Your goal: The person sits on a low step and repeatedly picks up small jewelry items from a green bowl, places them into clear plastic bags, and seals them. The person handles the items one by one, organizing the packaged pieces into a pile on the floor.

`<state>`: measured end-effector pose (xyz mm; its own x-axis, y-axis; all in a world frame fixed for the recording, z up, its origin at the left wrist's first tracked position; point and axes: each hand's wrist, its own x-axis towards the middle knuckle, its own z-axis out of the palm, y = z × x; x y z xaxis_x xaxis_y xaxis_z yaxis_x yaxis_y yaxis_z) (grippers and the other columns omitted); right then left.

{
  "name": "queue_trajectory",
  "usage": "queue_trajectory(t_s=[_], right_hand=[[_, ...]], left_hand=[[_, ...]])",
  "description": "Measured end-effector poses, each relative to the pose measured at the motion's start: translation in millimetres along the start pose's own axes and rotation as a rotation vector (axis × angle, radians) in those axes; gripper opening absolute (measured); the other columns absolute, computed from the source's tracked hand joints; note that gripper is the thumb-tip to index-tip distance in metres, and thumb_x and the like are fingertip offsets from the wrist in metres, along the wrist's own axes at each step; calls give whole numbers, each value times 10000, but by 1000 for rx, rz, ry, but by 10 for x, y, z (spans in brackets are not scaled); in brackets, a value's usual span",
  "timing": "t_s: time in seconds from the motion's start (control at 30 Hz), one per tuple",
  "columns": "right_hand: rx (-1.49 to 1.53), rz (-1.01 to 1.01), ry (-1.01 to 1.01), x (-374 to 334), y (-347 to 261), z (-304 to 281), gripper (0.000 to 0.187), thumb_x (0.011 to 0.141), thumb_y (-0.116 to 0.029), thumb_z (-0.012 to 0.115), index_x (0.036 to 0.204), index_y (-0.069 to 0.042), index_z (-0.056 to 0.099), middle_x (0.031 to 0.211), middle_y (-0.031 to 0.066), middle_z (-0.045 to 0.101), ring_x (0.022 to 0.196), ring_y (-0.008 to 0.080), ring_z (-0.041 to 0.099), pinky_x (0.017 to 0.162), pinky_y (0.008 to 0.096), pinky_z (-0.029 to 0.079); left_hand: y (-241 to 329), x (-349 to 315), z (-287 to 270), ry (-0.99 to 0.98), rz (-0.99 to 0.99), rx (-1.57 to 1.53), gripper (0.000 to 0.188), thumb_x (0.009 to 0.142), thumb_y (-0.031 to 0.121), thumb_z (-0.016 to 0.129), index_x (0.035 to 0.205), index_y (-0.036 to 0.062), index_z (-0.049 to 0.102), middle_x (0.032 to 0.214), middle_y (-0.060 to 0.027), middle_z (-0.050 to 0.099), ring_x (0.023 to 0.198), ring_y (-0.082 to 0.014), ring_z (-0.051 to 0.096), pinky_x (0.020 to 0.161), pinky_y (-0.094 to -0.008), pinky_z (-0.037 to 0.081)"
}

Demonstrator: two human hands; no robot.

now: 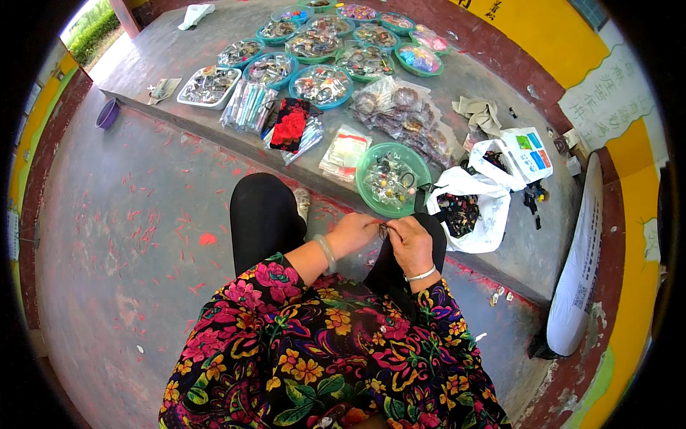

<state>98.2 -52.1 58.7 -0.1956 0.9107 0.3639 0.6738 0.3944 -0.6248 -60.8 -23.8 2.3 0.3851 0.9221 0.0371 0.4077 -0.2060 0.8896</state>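
Observation:
Over my lap, my left hand [351, 236] and my right hand [412, 245] meet with fingertips pinched. Between them is a small dark loop [384, 230], thin like a cord or elastic band; its exact kind is too small to make out. Just ahead of my right hand, a green plastic basket [366, 191] on the raised ledge holds small packaged pieces, some with dark rings. To its right, an opened white plastic bag [494, 223] contains a heap of dark bands with coloured bits.
Several round baskets [331, 102] of packaged trinkets crowd the ledge [193, 125]. Nearer lie clear bags of brown round pieces [404, 118], a red-and-black floral pouch [291, 125] and flat packets [344, 151]. A purple basin [107, 114] stands left; a long silvery board [575, 264] leans at right.

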Motion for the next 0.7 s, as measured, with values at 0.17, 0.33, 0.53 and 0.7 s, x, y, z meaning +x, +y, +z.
queue_trajectory(t_s=[0.17, 0.33, 0.53, 0.7], right_hand=[[-119, -14, -14, 1, 51, 15, 68, 717, -96, 594, 764, -47, 602, 733, 99, 561, 675, 294, 563, 600, 375, 455], [-201, 227, -118, 20, 9, -9, 106, 691, -166, 609, 705, -61, 612, 728, 107, 577, 691, 299, 573, 604, 384, 457], [-326, 296, -229, 45, -14, 25, 182, 690, -242, 594, 691, -63, 626, 731, 132, 601, 689, 310, 588, 604, 396, 463], [-262, 250, -362, 47, 121, 23, 189, 692, -213, 593, 793, -58, 627, 752, 144, 611, 704, 309, 596, 624, 388, 472]], left_hand=[[52, -37, 21, -50, 76, 93, 286, 803, 154, 476, 1062, 95, 583, 865, -190, 605, 773, -362, 584, 676, -416, 468], [80, -54, 29, -79, 134, 164, 275, 811, 147, 466, 1052, 73, 576, 860, -199, 601, 768, -370, 577, 666, -437, 459], [165, -78, 6, -105, 93, 93, 250, 842, 187, 464, 1013, 50, 586, 735, -187, 607, 670, -335, 597, 613, -417, 467], [100, -70, 38, -134, 8, 28, 245, 850, 204, 459, 959, 40, 604, 685, -176, 601, 626, -311, 595, 590, -386, 466]])
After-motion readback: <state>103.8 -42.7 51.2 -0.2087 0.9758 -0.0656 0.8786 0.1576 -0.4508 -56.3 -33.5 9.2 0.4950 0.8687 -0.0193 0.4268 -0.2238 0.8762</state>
